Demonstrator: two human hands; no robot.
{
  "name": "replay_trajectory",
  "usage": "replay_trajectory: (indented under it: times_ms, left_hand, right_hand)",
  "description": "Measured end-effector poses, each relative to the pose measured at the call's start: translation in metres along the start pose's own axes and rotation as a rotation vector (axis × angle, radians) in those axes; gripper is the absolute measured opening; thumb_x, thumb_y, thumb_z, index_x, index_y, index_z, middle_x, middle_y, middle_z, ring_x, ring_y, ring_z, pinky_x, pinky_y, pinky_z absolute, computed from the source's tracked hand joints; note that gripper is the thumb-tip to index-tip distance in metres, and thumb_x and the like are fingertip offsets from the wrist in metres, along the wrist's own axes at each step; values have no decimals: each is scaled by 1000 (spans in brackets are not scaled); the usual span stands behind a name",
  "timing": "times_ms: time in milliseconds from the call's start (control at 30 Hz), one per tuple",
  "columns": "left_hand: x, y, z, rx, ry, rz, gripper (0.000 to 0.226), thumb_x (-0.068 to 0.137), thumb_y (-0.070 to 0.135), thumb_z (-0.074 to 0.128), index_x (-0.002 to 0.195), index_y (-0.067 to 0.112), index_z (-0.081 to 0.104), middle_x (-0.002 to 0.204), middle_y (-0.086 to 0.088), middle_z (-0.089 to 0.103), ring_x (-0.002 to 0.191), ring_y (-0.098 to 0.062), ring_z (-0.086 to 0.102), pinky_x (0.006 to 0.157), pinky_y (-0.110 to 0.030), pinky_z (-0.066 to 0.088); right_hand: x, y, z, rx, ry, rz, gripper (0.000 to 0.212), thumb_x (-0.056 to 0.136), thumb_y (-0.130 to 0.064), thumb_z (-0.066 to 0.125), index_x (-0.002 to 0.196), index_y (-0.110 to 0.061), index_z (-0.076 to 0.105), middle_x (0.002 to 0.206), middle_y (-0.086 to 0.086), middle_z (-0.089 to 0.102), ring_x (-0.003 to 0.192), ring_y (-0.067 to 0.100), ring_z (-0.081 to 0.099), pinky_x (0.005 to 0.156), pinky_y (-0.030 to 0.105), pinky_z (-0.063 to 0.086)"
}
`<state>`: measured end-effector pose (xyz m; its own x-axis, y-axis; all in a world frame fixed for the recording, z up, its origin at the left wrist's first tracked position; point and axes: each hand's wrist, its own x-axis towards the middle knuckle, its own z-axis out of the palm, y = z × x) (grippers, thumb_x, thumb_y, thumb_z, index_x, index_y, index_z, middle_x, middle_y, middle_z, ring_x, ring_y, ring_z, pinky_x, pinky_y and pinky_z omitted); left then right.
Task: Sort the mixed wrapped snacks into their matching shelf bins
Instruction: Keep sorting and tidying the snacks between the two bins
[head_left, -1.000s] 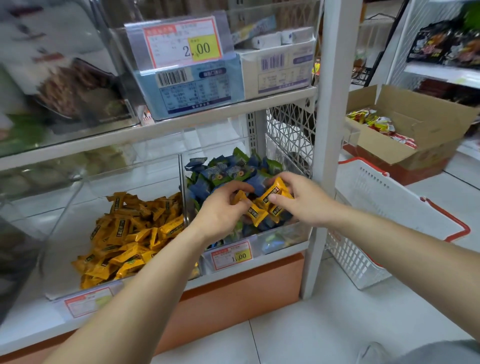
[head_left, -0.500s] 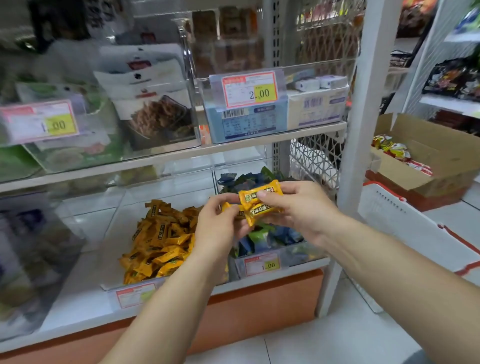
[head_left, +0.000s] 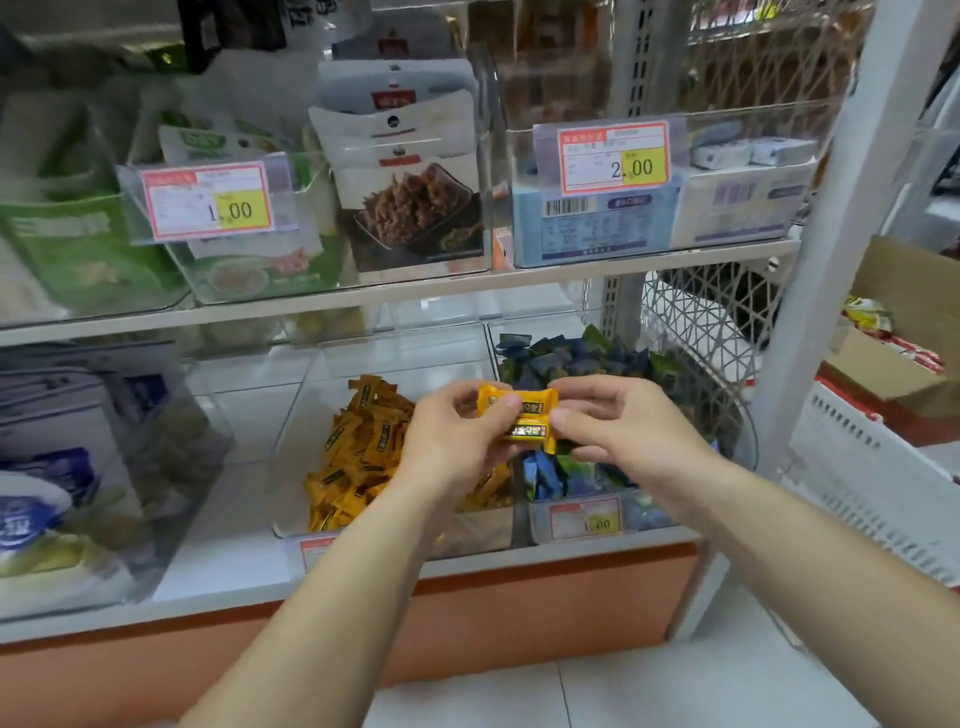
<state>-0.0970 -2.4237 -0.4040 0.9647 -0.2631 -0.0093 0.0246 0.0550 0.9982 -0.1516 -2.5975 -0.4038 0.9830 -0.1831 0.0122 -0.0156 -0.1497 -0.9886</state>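
A small stack of yellow wrapped snacks (head_left: 522, 415) is held between both hands in front of the lower shelf. My left hand (head_left: 452, 441) grips its left end and my right hand (head_left: 618, 431) pinches its right end. Behind my left hand, a clear bin (head_left: 296, 410) holds a heap of matching yellow snacks (head_left: 358, 457). To its right, a second clear bin (head_left: 727, 415) is filled with blue and green wrapped snacks (head_left: 566, 358). The held stack hovers over the divide between the two bins.
The upper shelf (head_left: 415, 291) carries clear bins of bagged snacks and boxes with price tags. A white shelf post (head_left: 841, 218) stands at right, with a white basket (head_left: 872, 483) and an open cardboard box (head_left: 914, 332) beyond it. Large packets (head_left: 62, 478) fill the lower left.
Both hands have lifted the yellow snacks out of the blue-and-green bin and carried them left toward the yellow bin. The view has shifted left, showing more of the shelves.
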Motion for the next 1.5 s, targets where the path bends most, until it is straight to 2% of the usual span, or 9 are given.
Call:
replay_trajectory:
  times_ms: [167,300,433,633,867,1000,1100,1267,1500]
  left_hand:
    - [25,-8,-53,482,47,242,15,90,27,71,101,33,65,90,7,67,81,-7,68,62,-23,57]
    - [38,-18,-71,1051,-61,237,28,89,36,70,115,40,61,114,13,67,104,-7,61,74,-18,45]
    - [38,-9,-58,1433,69,363,39,89,45,65,126,35,60,116,3,69,104,-20,64,71,-30,45]
    - [12,0,5,1106,-105,571,29,92,40,62,120,32,64,113,14,68,102,-3,61,82,-22,47]
    - [20,-26,114,841,-444,492,20,92,26,65,112,29,68,101,17,69,92,4,62,88,-25,54]
    - [50,-37,159,980,-550,455,22,93,16,61,109,28,71,104,13,70,96,-5,64,89,-30,53]
    - [66,-52,175,1082,-608,422,38,93,22,63,131,26,61,127,7,66,113,-10,61,91,-23,47]
    - [84,-72,179,1129,-648,344,62,90,44,68,146,30,46,140,9,57,120,-13,57,92,-25,46]
    - [89,-71,170,1219,-789,380,16,90,46,66,99,35,75,92,17,71,84,-3,63,77,-36,54]
  right_hand:
    - [11,12,-22,-302,55,-103,31,88,-34,74,117,-32,65,107,-10,68,96,7,66,81,27,53]
    - [17,31,-49,-655,17,-122,35,87,-36,73,120,-34,62,113,-17,65,93,-2,61,70,9,42]
    - [16,35,-76,-875,9,-168,37,88,-31,72,123,-22,65,120,-6,63,104,8,60,91,25,48]
    - [-5,32,-123,-870,52,-141,22,89,-31,71,110,-29,67,102,-16,68,89,-5,62,80,21,50]
    - [-32,41,-165,-982,173,-80,5,85,-30,74,85,-26,71,72,-13,68,72,1,64,71,35,56]
    - [-36,61,-184,-1050,239,-5,20,86,-43,71,88,-24,68,73,-12,66,75,11,64,69,34,54]
    - [-35,83,-178,-913,326,49,34,80,-54,73,89,-26,57,83,-10,63,80,14,62,65,33,47]
    - [-25,104,-166,-708,374,45,92,75,-65,73,142,-15,34,139,5,48,125,23,51,99,41,48]
    - [-10,105,-162,-653,319,54,60,86,-44,72,128,-12,45,125,9,59,115,28,57,92,42,50]
